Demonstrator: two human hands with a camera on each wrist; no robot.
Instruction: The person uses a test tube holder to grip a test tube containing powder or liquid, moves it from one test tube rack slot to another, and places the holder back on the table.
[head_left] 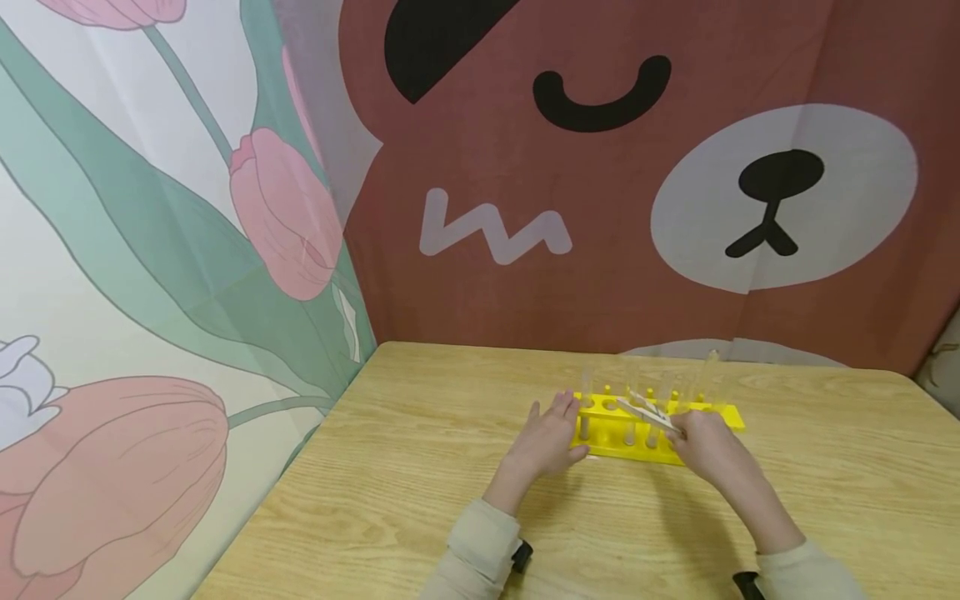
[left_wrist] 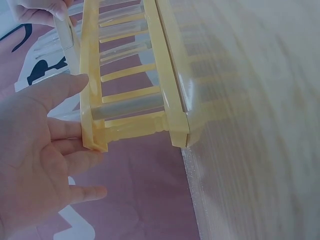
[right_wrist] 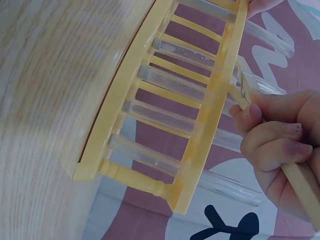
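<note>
Yellow rack sits right between two hands, wooden clamp in the right one

So there's a yellow test tube rack [head_left: 611, 448] standing on a wood-grain table [head_left: 360, 500], running left to right in front of the person. The left hand [head_left: 546, 442] is at its left end, fingers pretty much straight and loosely spread, fingertips against the end of the top plate and thumb at the near edge. It's touching the rack there more than wrapping round it.

The right hand [head_left: 708, 446] is on the near side, toward the other end, and the rack's right end pokes out past it. That hand is curled snugly around a wooden clamp [head_left: 649, 417] – one with a little metal spring [right_wrist: 243, 85] – and the clamp's tip reaches left over the top plate, in among the clear test tubes [right_wrist: 232, 187]. Can't tell if the tip has hold of a tube or is just beside one.

The tubes stand upright in the rack, tops sticking up above the plate. Pale sleeves [head_left: 480, 546] on both arms, and behind it all a big brown bear backdrop [head_left: 487, 308] – plus a tulip-print cloth [head_left: 112, 275] off to the left
</note>
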